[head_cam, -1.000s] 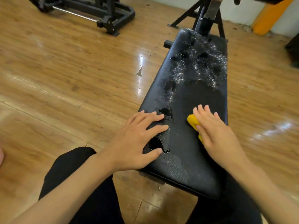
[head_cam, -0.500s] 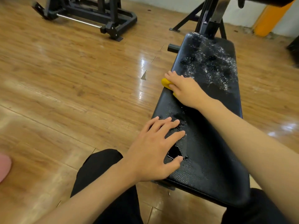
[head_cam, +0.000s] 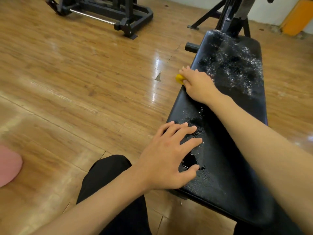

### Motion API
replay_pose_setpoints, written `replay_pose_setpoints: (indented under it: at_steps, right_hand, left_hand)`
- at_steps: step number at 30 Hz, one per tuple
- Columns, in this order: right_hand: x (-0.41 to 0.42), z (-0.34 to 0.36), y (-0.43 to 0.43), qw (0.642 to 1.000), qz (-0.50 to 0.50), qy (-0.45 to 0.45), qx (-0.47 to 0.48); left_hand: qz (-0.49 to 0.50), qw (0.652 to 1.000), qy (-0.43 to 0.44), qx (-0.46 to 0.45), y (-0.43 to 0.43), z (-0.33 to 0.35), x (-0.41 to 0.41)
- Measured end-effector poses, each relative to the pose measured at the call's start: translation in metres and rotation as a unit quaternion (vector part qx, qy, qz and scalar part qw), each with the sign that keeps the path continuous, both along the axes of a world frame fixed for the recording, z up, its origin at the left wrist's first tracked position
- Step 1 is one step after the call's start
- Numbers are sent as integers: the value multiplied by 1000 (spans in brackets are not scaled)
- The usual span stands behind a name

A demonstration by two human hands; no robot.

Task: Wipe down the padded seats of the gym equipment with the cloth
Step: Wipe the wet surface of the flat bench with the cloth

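A black padded bench seat point(head_cam: 237, 141) runs from the near right up to the far middle. Its far half is covered with white foam or droplets, and a torn hole shows near its near left edge. My right hand point(head_cam: 197, 83) reaches across to the seat's left edge and presses a yellow cloth point(head_cam: 179, 78) there; only a small part of the cloth shows past the fingers. My left hand point(head_cam: 169, 155) rests flat on the near left part of the seat, fingers spread, beside the torn hole.
Wooden floor point(head_cam: 84, 90) lies to the left. A black machine frame point(head_cam: 108, 12) stands at the far left. The bench's black upright and legs point(head_cam: 232, 16) rise behind the seat. A pink object point(head_cam: 8, 165) sits at the left edge. My dark-trousered knee point(head_cam: 105, 175) is below.
My right hand slid the yellow cloth from the near right of the seat up and across to its left edge. My left hand stayed flat on the seat.
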State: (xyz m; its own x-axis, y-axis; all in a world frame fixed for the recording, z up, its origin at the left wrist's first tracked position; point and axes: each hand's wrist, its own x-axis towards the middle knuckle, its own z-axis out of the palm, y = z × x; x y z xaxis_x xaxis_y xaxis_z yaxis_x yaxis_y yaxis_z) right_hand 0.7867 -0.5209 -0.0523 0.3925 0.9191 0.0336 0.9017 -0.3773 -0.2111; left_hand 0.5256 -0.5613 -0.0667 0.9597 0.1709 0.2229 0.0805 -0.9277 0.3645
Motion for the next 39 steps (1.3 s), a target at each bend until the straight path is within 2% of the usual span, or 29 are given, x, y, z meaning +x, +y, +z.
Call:
replay_pose_setpoints:
  at_steps: [3,6,11,18,21,25,28,30,33,39]
  right_hand:
    - [0,-1,-11,1000,0,7,24]
    - [8,0,-67,999,0,9,49]
    - [24,1,-146,998,-49,-2,27]
    - [-22,1,-26,998,52,-26,-9]
    - [-31,1,-16,996,84,-33,-7]
    - [-31,8,-104,991,128,36,22]
    - [-41,7,-182,992,119,41,20]
    - [-40,5,-202,993,112,41,28]
    - [-39,5,-178,994,94,41,38]
    - [-38,7,-54,991,128,35,26]
  left_hand:
    - [1,1000,5,1,-1,2,-1]
    - [4,1000,0,-5,-2,1,-1]
    - [6,1000,-18,-10,0,-2,1]
    - [9,1000,-6,-3,-3,2,0]
    - [4,1000,0,-4,-3,3,-1]
    - [4,1000,-10,0,-1,0,0]
    - [7,1000,-20,-1,-1,-2,1]
    - [11,1000,-23,-1,-2,-3,1]
    - [13,1000,-21,-2,-3,-3,1]
    - [9,1000,-8,3,-2,0,2]
